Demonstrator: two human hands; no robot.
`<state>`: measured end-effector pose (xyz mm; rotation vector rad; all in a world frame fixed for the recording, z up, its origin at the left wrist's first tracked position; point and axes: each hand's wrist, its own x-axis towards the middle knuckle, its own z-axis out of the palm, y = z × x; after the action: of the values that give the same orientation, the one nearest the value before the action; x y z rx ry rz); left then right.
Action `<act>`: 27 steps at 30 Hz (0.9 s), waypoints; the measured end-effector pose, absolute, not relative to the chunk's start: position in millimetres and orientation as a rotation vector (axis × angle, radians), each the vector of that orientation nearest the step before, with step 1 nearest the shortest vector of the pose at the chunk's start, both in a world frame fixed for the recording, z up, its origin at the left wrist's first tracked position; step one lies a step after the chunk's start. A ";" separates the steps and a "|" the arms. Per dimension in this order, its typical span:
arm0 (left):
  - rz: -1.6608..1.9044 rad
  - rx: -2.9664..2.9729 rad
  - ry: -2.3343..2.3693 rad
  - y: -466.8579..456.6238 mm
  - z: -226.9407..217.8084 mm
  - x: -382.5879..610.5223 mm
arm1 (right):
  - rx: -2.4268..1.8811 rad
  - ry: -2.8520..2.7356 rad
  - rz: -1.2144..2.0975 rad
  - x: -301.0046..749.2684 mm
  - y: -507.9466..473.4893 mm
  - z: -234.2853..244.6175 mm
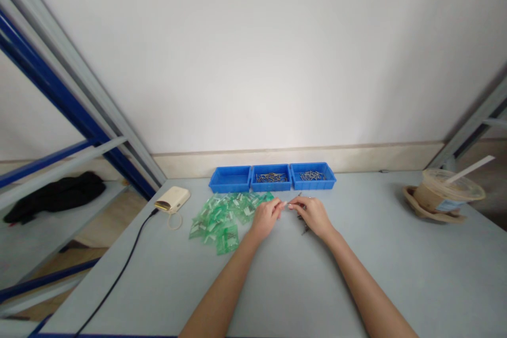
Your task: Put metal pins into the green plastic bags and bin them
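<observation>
Smooth, slightly shiny blue plastic makes up the bins along the tabletop's far edge; the slender pieces inside look like bare, lightly gleaming metal. Thin, crinkled green plastic forms the glossy bags. The tabletop is smooth and matt. Toward its right edge, a translucent plastic cup sits in a matt, cardboard-like tray. Soft, dull black cloth lies on a shelf beyond the left edge.

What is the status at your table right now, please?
Left hand and right hand holding small pale item between them, details unclear. Green bags heaped beside left hand. Metal pieces partly hidden by right hand.
</observation>
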<state>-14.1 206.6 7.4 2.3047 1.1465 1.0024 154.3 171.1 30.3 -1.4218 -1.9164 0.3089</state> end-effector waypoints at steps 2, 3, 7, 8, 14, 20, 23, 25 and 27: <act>1.016 2.291 1.190 207.2 6.9 -13.8 | -1.421 -1.930 0.322 154.5 170.5 31.4; 1.022 2.291 1.206 207.2 6.7 -13.7 | -1.419 -1.928 0.332 154.7 170.6 31.6; 1.044 2.338 1.211 205.8 7.6 -13.6 | -1.374 -1.886 0.370 156.1 173.1 29.4; 1.051 2.347 1.202 205.3 8.1 -13.6 | -1.364 -1.882 0.373 156.6 173.7 28.7; 1.024 2.348 1.146 204.2 10.1 -13.7 | -1.409 -1.906 0.353 159.1 174.0 29.1; 1.054 2.381 1.083 203.9 9.8 -14.2 | -1.356 -1.875 0.360 159.8 174.4 28.6; 1.064 2.380 1.054 203.5 9.7 -14.1 | -1.348 -1.866 0.388 159.5 174.6 28.1; 1.062 2.376 1.038 203.3 9.8 -13.8 | -1.377 -1.858 0.397 158.6 173.8 29.0; 1.055 2.375 1.047 202.9 10.2 -13.4 | -1.407 -1.873 0.389 157.1 172.4 30.5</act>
<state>-13.4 202.9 10.2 2.3749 1.0473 1.0546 157.1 172.4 30.5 -1.4066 -1.8731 0.3888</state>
